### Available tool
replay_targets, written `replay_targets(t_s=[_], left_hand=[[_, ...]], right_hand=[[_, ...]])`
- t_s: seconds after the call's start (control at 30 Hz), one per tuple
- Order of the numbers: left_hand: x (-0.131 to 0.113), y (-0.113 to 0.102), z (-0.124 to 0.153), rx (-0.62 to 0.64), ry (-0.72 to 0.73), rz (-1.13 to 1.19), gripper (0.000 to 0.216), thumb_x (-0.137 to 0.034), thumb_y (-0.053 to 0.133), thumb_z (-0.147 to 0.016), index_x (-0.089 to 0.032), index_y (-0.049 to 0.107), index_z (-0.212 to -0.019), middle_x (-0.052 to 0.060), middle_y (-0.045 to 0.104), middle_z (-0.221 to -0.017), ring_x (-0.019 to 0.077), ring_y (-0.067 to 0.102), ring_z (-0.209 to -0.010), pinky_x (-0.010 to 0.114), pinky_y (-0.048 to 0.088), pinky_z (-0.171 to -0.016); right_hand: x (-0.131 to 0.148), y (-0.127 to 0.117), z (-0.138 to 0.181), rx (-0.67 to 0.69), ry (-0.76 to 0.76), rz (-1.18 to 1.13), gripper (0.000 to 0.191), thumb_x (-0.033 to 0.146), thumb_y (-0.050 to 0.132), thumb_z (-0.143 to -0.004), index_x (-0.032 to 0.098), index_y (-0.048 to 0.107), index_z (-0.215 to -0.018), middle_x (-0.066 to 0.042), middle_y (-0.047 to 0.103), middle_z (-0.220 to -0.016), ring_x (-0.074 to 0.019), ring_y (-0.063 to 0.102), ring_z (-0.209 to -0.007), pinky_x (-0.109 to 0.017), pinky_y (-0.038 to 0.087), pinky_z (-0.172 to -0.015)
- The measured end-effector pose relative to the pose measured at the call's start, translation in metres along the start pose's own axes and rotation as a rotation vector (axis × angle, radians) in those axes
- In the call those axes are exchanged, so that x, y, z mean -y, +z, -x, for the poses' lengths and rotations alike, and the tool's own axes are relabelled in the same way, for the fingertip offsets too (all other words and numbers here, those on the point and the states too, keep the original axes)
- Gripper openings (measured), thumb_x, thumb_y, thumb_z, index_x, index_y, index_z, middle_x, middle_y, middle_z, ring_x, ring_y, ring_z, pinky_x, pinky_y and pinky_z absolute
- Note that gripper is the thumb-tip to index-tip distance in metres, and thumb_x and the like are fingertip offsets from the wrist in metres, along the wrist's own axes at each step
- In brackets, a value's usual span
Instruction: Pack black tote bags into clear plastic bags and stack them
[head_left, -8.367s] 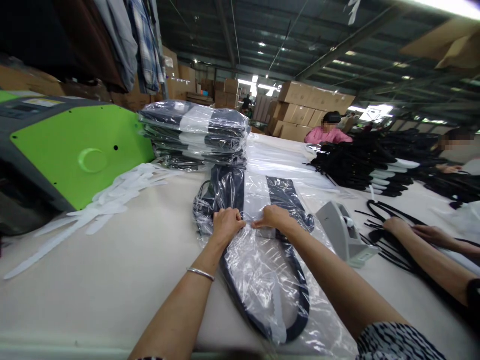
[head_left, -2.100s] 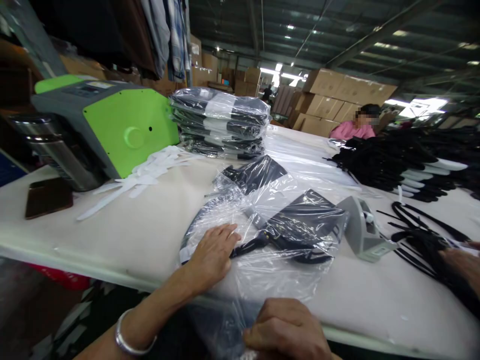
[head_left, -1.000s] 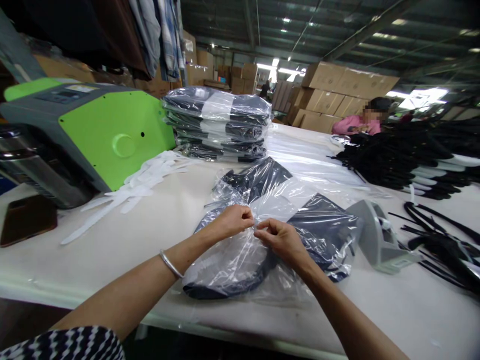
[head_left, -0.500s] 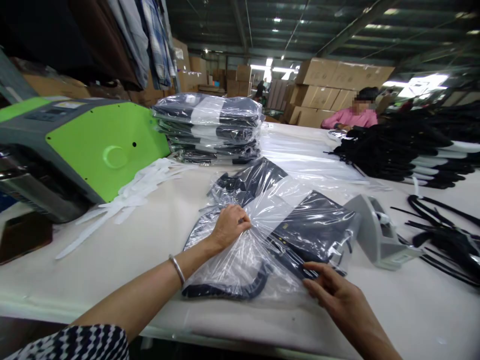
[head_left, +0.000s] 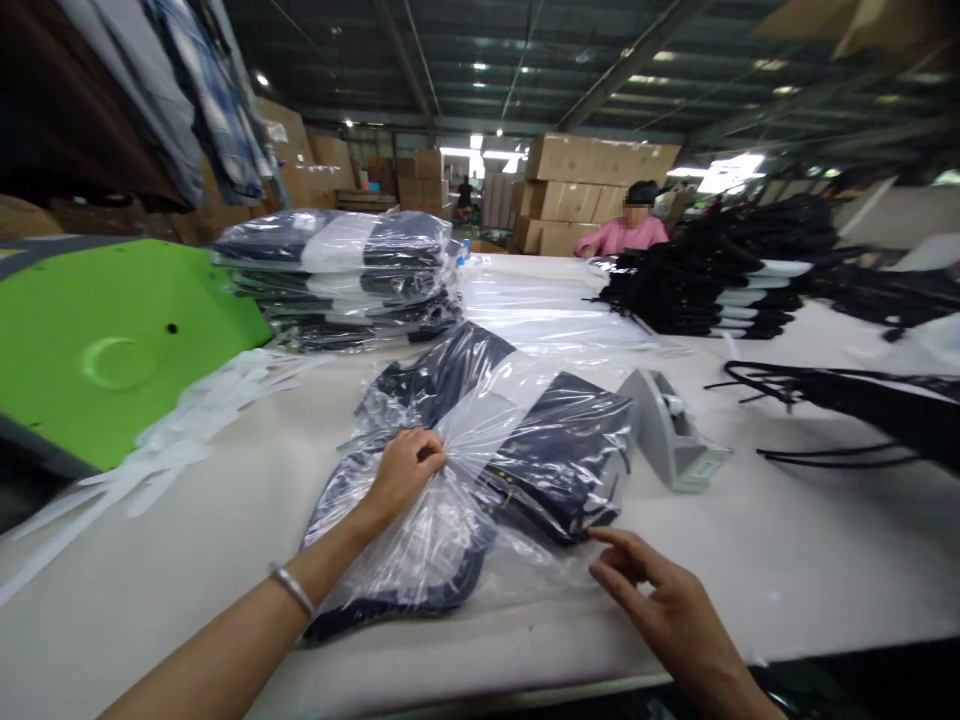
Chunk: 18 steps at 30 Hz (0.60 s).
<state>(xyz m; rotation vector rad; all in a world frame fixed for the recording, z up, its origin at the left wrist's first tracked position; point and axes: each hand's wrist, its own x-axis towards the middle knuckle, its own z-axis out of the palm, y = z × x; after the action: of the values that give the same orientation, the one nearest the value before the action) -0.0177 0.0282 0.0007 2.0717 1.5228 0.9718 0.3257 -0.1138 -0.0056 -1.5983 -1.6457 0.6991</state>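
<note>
On the table in front of me lies a clear plastic bag [head_left: 450, 510] holding a dark, folded item [head_left: 555, 440] with a white band [head_left: 499, 400] around it. My left hand [head_left: 409, 468] is closed on the gathered film near the middle of the bag. A dark curved strap or edging [head_left: 390, 603] shows through the film at the lower left. At the bag's right side, my right hand [head_left: 664, 595] has its thumb and index finger apart. Its index fingertip is by the dark item's lower corner; whether it touches cannot be made out.
A grey tape dispenser [head_left: 667, 435] stands right of the bag. Behind are stacked bagged items [head_left: 337, 270] and flat clear bags [head_left: 540, 305]. A green machine [head_left: 127, 340] and white strips [head_left: 180, 420] are left; black goods [head_left: 705, 280] and cords [head_left: 840, 455] right. Opposite sits a person [head_left: 626, 232].
The view has turned right, so the table's things appear farther left. My right hand has moved slightly away from the bag with its fingers parted. The left hand keeps its grip.
</note>
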Motion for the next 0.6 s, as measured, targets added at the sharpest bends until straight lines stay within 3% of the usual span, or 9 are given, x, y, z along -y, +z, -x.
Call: replay_targets(t_s=[0.07,0.17,0.23,0.3,0.37,0.47,0.6], left_hand=[[0.002,-0.001,0.0,0.01,-0.013,0.031,0.012,-0.03,0.06,-0.079,-0.022,0.066,-0.072,0.004,0.072,-0.096,0.0249,0.059,-0.097,0.041,0.041,-0.093],[0.009,0.0,-0.002,0.032,-0.054,0.051,0.017,-0.039,0.061,-0.079,-0.024,0.068,-0.075,0.003,0.072,-0.101,0.0264,0.058,-0.101,0.041,0.039,-0.095],[0.013,0.001,-0.002,0.046,-0.068,0.06,0.02,-0.043,0.061,-0.078,-0.025,0.068,-0.076,0.003,0.072,-0.102,0.027,0.058,-0.103,0.04,0.039,-0.096],[0.015,0.002,-0.002,0.051,-0.076,0.067,0.022,-0.046,0.061,-0.077,-0.025,0.068,-0.076,0.003,0.072,-0.103,0.0275,0.058,-0.104,0.04,0.039,-0.097],[0.015,0.002,-0.002,0.053,-0.085,0.069,0.024,-0.048,0.061,-0.077,-0.024,0.068,-0.077,0.003,0.072,-0.102,0.0278,0.058,-0.105,0.039,0.039,-0.096],[0.014,0.002,-0.002,0.054,-0.096,0.067,0.025,-0.048,0.061,-0.076,-0.024,0.068,-0.078,0.004,0.072,-0.102,0.0279,0.058,-0.104,0.039,0.04,-0.095],[0.012,0.001,-0.002,0.041,-0.103,0.066,0.025,-0.048,0.059,-0.074,-0.024,0.068,-0.076,0.004,0.072,-0.099,0.0284,0.059,-0.102,0.039,0.041,-0.093]], right_hand=[[-0.006,-0.037,-0.007,-0.125,0.083,-0.011,0.042,0.053,0.066,-0.086,0.023,0.068,-0.115,-0.002,0.072,-0.085,-0.0197,0.069,-0.076,-0.029,0.054,-0.073],[-0.025,-0.101,-0.028,-0.465,0.166,0.065,0.047,0.058,0.065,-0.082,0.021,0.07,-0.111,-0.006,0.074,-0.095,-0.0239,0.069,-0.086,-0.035,0.052,-0.083],[-0.042,-0.133,-0.049,-0.614,0.21,0.135,0.047,0.057,0.065,-0.079,0.02,0.071,-0.108,-0.008,0.074,-0.102,-0.0263,0.067,-0.093,-0.038,0.05,-0.089],[-0.057,-0.152,-0.074,-0.591,0.314,0.062,0.045,0.055,0.065,-0.077,0.017,0.072,-0.1,-0.01,0.073,-0.101,-0.027,0.066,-0.095,-0.038,0.049,-0.088],[-0.067,-0.157,-0.101,-0.484,0.424,-0.096,0.043,0.055,0.064,-0.077,0.015,0.073,-0.087,-0.012,0.073,-0.095,-0.0257,0.065,-0.091,-0.036,0.05,-0.082],[-0.067,-0.15,-0.134,-0.382,0.495,-0.222,0.039,0.053,0.066,-0.075,0.015,0.072,-0.075,-0.01,0.073,-0.085,-0.022,0.064,-0.083,-0.032,0.049,-0.072],[-0.056,-0.141,-0.154,-0.381,0.517,-0.241,0.021,0.036,0.077,-0.06,0.017,0.069,-0.064,-0.003,0.07,-0.071,-0.0192,0.062,-0.074,-0.028,0.044,-0.064]])
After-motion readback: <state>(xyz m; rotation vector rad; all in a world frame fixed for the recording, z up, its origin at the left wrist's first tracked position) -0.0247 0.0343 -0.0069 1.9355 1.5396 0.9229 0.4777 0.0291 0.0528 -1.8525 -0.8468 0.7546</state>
